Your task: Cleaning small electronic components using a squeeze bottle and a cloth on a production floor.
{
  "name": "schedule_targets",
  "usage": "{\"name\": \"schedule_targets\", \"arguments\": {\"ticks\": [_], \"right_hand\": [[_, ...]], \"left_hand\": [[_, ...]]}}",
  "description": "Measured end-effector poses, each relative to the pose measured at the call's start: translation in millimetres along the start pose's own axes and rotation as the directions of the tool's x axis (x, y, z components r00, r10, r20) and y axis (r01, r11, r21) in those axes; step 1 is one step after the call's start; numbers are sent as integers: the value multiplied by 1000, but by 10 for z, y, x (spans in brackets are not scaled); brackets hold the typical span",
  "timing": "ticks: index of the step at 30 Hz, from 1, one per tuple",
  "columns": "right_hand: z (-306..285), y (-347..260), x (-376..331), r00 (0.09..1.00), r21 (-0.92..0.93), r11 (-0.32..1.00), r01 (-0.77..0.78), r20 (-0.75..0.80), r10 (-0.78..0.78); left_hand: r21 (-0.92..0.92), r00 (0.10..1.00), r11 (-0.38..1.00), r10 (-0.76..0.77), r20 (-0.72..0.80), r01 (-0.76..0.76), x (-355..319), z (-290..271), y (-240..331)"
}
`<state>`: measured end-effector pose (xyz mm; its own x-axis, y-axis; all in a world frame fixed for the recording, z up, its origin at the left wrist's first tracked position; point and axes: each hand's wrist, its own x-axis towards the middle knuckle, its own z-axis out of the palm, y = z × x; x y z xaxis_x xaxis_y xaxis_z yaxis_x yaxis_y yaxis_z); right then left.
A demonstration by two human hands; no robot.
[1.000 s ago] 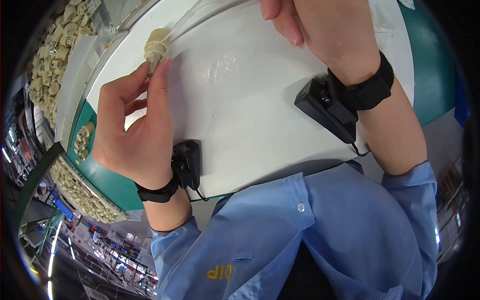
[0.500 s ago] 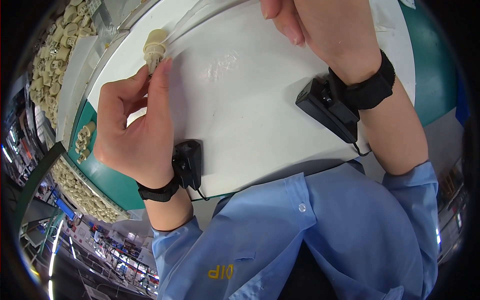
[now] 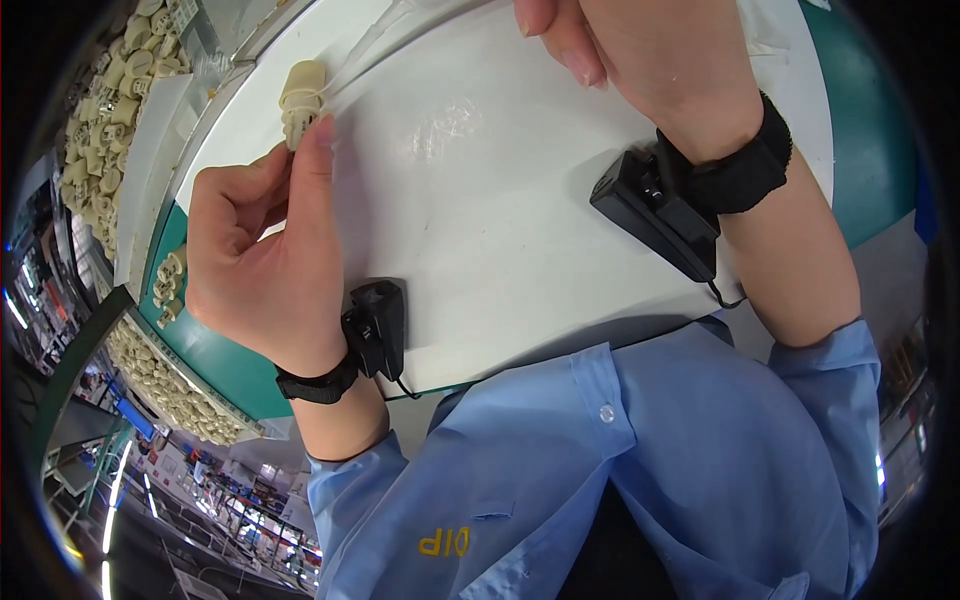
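Observation:
My left hand [image 3: 265,260] pinches a cream plastic piece, shaped like a small lamp socket [image 3: 302,82], by its lower end between thumb and fingers. Its wide round end points up and away from me. A translucent, tapered nozzle [image 3: 375,38] slants down from the top edge, and its thin tip reaches the side of the socket. At the upper right, the fingers of my right hand [image 3: 640,50] are curled and partly cut off by the picture's edge. What they close on is out of sight.
A white board [image 3: 480,250] covers the green tabletop [image 3: 870,130]. Heaped cream pieces [image 3: 110,120] fill a bin at the left; a lower tray holds many smaller pieces [image 3: 165,375]. A few loose sockets [image 3: 170,285] lie by my left hand. Each wrist wears a strapped black device [image 3: 378,325].
The lamp socket and my left fingertips have shifted slightly left, with the nozzle tip still beside the socket. My right hand has barely moved.

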<state>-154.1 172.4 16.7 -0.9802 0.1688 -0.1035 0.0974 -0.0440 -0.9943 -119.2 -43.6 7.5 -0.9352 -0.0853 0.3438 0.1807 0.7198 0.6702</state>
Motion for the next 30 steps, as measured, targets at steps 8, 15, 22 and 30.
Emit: {"name": "schedule_targets", "arguments": {"ticks": [8, 15, 22, 30], "right_hand": [[67, -4, -7, 1000, 204, 979, 10, -26, -5], [-152, 113, 170, 951, 796, 555, -240, 307, -29], [-197, 151, 87, 982, 675, 715, -183, 94, 162], [-163, 265, 219, 861, 902, 428, -52, 258, -439]], "left_hand": [[52, 1000, 998, 26, -12, -25, 10, -33, -37], [121, 993, 985, 119, 11, -119, 85, -217, 16], [234, 897, 895, 296, 328, -381, 187, -404, 197], [251, 878, 884, 283, 386, -395, 219, -528, 224]]}}
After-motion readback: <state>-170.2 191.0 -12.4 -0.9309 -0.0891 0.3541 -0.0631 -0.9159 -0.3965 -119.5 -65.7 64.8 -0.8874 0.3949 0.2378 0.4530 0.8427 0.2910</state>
